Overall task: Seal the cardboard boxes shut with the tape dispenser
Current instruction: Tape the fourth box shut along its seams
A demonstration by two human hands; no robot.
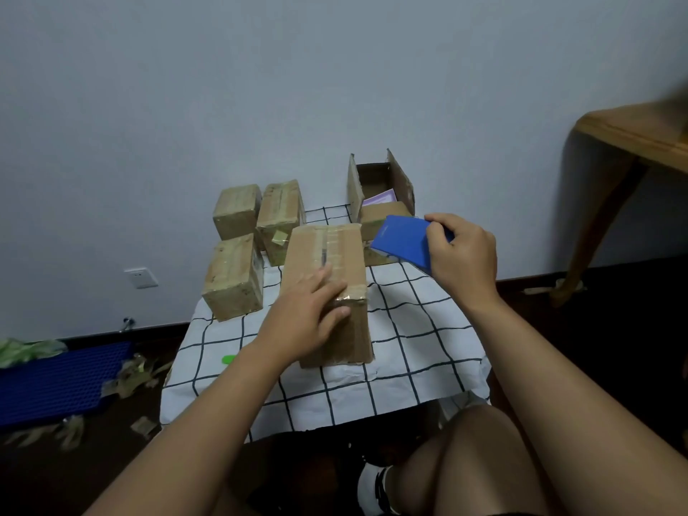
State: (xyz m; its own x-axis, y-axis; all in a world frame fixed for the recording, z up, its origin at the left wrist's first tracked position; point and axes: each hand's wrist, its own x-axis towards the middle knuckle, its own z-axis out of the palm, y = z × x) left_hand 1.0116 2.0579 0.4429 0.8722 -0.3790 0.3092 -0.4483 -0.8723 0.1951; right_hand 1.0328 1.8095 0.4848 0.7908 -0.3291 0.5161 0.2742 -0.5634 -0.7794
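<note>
Flat, fingers straight, the left hand (302, 317) presses the stiff, light-looking box (327, 292) by its taped seam, while the right hand (461, 251) grips a blue book (404, 238).

The room is dim, lit softly and evenly, with a cool bluish cast over the pale grey wall (335, 87). Shadows are weak and diffuse: a faint one lies beneath the left hand (305, 318) on the brown taped cardboard box (331, 292), and a broad soft one falls on the wall beside the light wooden table (633, 132) at the right edge. Clear tape on the box shows slight sheen. The dark floor (614, 329) loses detail. The upper right corner is smeared with blur, and wide-angle distortion bends the edges. Overall sharpness is soft.
</note>
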